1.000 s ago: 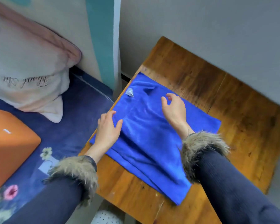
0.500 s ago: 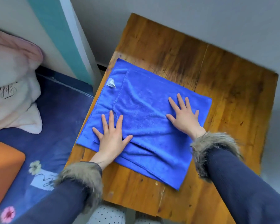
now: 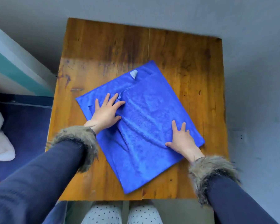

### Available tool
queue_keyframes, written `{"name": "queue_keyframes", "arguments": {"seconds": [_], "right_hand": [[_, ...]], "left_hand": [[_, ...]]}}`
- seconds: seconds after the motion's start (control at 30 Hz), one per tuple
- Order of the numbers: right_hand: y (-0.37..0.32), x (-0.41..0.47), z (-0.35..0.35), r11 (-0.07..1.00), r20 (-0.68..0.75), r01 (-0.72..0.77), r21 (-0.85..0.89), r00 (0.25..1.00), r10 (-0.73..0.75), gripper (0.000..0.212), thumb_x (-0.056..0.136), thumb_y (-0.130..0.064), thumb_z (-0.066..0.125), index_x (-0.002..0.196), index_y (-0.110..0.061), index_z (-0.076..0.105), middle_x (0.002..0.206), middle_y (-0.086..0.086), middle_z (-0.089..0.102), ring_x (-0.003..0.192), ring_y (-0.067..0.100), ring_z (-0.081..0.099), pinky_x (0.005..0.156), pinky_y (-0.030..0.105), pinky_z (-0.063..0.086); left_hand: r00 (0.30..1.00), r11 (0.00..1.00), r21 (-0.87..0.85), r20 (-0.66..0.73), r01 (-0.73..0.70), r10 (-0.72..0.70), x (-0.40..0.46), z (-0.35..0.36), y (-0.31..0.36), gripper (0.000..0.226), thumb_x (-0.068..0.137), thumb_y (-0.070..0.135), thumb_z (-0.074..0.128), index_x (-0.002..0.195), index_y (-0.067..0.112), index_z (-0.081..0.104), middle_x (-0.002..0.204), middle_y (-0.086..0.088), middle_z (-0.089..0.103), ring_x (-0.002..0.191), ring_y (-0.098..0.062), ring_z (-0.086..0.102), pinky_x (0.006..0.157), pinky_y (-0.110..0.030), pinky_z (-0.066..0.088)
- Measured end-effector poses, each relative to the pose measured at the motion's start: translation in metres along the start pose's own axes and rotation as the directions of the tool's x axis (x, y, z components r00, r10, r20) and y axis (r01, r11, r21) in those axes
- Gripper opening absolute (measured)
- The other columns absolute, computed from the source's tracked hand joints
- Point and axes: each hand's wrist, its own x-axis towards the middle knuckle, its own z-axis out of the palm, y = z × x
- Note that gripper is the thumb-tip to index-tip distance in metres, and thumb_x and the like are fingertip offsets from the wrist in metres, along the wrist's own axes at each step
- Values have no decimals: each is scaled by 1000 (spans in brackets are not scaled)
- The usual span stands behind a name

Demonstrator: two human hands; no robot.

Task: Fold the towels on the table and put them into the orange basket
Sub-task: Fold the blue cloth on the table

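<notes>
On the wooden table [image 3: 103,50], blue towel [image 3: 149,113], white label [image 3: 134,73] unreadable; left hand [image 3: 106,112], right hand [image 3: 183,141] flat, unclenched.

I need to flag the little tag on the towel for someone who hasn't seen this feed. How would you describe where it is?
Start at the wooden table and find the blue towel lying skewed on it under the left hand and right hand. Follow the towel to its far corner, away from the person. The white tag sits just left of that corner, the only pale patch on the blue cloth.
</notes>
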Motion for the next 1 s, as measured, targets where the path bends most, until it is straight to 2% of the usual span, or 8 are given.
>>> {"name": "queue_keyframes", "arguments": {"seconds": [0.1,0.2,0.27,0.37,0.53,0.67,0.83,1.0], "right_hand": [[22,-15,15,995,105,-77,57,992,71,93,85,-42,60,149,-13,-1,148,33,16,130,41,38,98,40,39],[37,-30,21,992,164,-102,76,983,88,77,86,-43,59,142,-4,23,137,18,46,127,33,43,93,36,42],[44,-36,18,994,183,-89,61,980,76,57,88,-44,54,129,-7,42,130,12,52,121,30,49,87,33,42],[53,-32,2,991,92,-94,96,992,85,41,92,-45,47,112,-10,58,120,9,59,112,28,55,76,29,39],[46,6,-31,956,-300,60,288,953,31,33,97,-29,41,120,-9,54,123,14,55,114,34,51,85,37,42],[30,53,-65,923,-492,258,284,866,-91,37,97,-21,42,132,-8,45,130,14,46,122,32,39,94,41,36],[22,86,-79,970,-506,240,43,842,-186,33,93,-22,51,122,-8,51,126,14,45,120,32,37,94,44,33],[30,93,-92,984,-408,164,-66,896,-176,39,88,-38,57,116,-10,54,126,13,43,120,31,33,95,45,30]], "left_hand": [[994,994,-12,-17,-109,109,3,9,30,66,88,24,56,145,31,23,157,1,11,145,-23,1,112,-59,3],[983,976,-138,-99,-170,157,-5,18,52,59,91,20,49,144,27,25,150,1,28,144,-19,11,113,-54,2],[980,966,-195,-132,-172,148,-10,22,60,56,92,10,41,144,24,25,146,1,34,143,-18,14,114,-52,0],[983,977,-172,-158,-123,96,-9,23,60,74,78,-11,34,145,19,24,144,-3,34,142,-20,15,113,-53,-1],[957,1000,15,-291,11,-6,-4,21,38,70,76,-9,44,141,14,35,130,-13,43,122,-33,36,104,-50,22],[931,988,-109,-336,114,-144,0,19,24,39,87,5,51,125,11,52,116,-16,51,110,-36,40,89,-45,32],[871,880,-302,-221,367,-439,4,13,20,32,87,17,59,118,12,52,114,-15,50,113,-35,42,90,-43,33],[871,857,-382,-211,345,-444,0,6,17,17,89,21,57,101,10,62,98,-11,62,101,-30,55,85,-38,37]]}}
